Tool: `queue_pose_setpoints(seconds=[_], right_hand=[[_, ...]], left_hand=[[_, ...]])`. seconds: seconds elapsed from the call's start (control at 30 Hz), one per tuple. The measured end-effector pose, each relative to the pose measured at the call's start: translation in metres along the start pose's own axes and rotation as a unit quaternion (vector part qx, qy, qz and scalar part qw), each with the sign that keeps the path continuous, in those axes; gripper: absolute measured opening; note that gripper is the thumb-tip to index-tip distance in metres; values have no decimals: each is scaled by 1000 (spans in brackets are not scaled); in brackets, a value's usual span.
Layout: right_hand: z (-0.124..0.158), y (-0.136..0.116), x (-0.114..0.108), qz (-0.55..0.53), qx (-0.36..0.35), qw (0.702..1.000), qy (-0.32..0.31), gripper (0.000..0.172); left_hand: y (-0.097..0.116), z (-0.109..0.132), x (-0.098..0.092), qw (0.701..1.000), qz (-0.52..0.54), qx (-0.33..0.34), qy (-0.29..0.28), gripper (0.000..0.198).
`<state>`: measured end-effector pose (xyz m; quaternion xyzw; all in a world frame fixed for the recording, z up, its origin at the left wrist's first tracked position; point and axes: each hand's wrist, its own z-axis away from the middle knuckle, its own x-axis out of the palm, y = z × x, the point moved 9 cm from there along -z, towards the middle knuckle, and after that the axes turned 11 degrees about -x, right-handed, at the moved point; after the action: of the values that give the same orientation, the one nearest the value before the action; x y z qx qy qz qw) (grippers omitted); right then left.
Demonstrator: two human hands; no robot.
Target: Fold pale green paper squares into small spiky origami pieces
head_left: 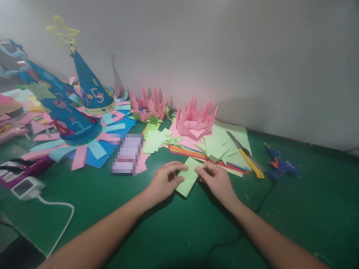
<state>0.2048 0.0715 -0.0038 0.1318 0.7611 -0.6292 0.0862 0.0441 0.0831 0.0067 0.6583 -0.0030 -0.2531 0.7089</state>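
A light green piece of folded paper (188, 178) is held between my two hands, tilted above the green table. My left hand (165, 180) pinches its left edge with thumb and fingers. On the upper right edge, my right hand (217, 181) grips the paper between thumb and forefinger. Just beyond lie more light green paper pieces (218, 148) on a stack of coloured sheets (193, 150). Behind them stands a pink paper crown (193, 121), with a second pink crown (148, 104) bearing green paper leaves to its left.
A yellow utility knife (248, 158) with its blade out lies on the sheets. Right of it sits a blue glue gun (282, 164) with a trailing cord. Blue cone hats (91, 82), paper strips, a blurred-out phone (127, 154) and a white charger (28, 188) occupy the left.
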Motion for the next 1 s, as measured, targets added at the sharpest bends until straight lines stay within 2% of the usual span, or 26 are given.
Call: queue_pose_setpoints(seconds=[0.1,0.17,0.23,0.33,0.47,0.57,0.77,0.87,1.0], right_hand=[[-1,-6,-9,40,-53,997,43,26],[-2,-16,-11,91,-104,989,45,17],[-2,-27,-4,140,-159,977,-1,11],[0,-38,14,200,-228,949,-90,13],[1,-44,22,243,-278,922,-116,15],[6,-48,30,240,-320,904,-150,16],[31,-67,53,191,-388,858,-277,18],[40,-73,59,188,-403,843,-303,18],[33,-69,53,226,-397,850,-264,20]], left_hand=[[-5,-4,-6,999,-43,-15,11,28],[-6,-6,-7,997,-70,-14,9,29],[-5,-6,-7,996,-94,-7,6,29],[-2,-5,-8,993,-118,7,8,28],[-1,-5,-8,991,-133,15,12,28],[-1,-5,-7,989,-147,16,15,29],[-4,-5,-7,987,-159,14,21,31],[-5,-6,-7,986,-165,15,24,31],[-4,-5,-7,986,-167,17,25,31]])
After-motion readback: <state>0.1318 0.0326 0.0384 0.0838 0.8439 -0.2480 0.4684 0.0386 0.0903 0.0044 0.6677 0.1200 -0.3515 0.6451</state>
